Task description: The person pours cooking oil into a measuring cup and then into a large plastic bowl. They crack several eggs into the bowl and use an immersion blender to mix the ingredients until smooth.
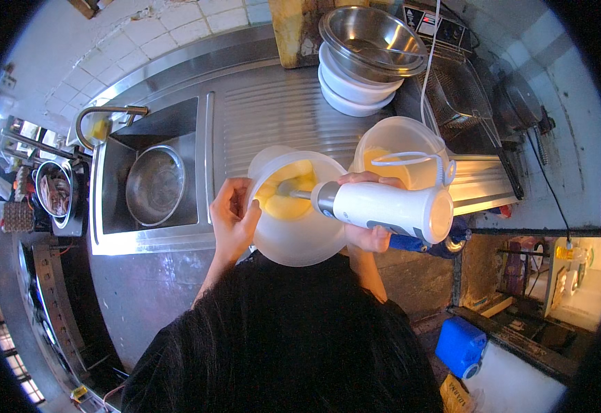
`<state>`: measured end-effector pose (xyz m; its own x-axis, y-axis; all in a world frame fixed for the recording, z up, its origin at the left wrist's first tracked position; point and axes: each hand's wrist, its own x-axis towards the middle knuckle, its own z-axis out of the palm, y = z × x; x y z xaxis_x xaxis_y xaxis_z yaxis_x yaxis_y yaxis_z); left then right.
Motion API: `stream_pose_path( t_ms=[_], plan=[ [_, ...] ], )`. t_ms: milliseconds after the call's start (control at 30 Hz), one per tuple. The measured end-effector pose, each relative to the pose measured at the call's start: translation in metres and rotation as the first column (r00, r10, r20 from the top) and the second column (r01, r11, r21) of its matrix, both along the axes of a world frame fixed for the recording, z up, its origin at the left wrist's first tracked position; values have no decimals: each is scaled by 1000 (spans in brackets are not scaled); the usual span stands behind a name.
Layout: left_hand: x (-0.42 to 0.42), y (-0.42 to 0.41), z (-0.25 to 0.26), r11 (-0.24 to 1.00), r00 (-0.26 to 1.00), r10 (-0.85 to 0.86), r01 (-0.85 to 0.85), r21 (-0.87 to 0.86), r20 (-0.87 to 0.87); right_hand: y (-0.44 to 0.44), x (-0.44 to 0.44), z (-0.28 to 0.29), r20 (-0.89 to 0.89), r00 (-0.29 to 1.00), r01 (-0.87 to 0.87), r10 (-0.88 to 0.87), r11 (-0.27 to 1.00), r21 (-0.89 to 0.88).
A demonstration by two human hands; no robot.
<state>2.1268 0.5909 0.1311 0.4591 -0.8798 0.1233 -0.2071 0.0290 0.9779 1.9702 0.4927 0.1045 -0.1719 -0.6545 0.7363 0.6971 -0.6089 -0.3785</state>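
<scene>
My right hand (370, 237) is wrapped around the white body of an immersion blender (383, 209), which lies nearly level in the view. Its shaft reaches into a translucent plastic tub (305, 242), among pale yellow chunks (286, 206). My left hand (236, 217) grips the tub's rim on the left side. Right behind the blender stands a second translucent tub (409, 134) with a smooth yellow mass (385, 165) inside. The blender's white cord loops over that tub. Whether the blender is running cannot be told.
The steel sink (189, 155) at the left holds a round metal basin (155, 186) below a curved faucet (109, 109). White bowls (357, 93) with steel bowls (372, 41) on top stand at the back. Fryer baskets (452, 88) lie at the right, near a cutting board (295, 31).
</scene>
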Motion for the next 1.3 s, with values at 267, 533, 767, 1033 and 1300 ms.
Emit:
stream_pose_path(
  t_ms=[267,533,767,1033,1300],
  plan=[
    [-1,-1,1,1000,1000,8,-8,2,-3,3,0,3,2,1000,-11,11,1000,8],
    [0,2,1,1000,1000,10,-10,18,-2,4,2,4,-3,1000,1,-1,1000,-7],
    [2,3,-2,1000,1000,11,-11,-19,11,-4,5,-3,-31,999,38,-42,994,-106],
    [6,6,-3,1000,999,1,-1,-22,-33,2,10,2,-41,998,45,-47,998,-41],
    [1,5,-6,998,998,10,-14,-53,-70,-3,17,-8,-55,990,121,-133,975,-185]
  ],
)
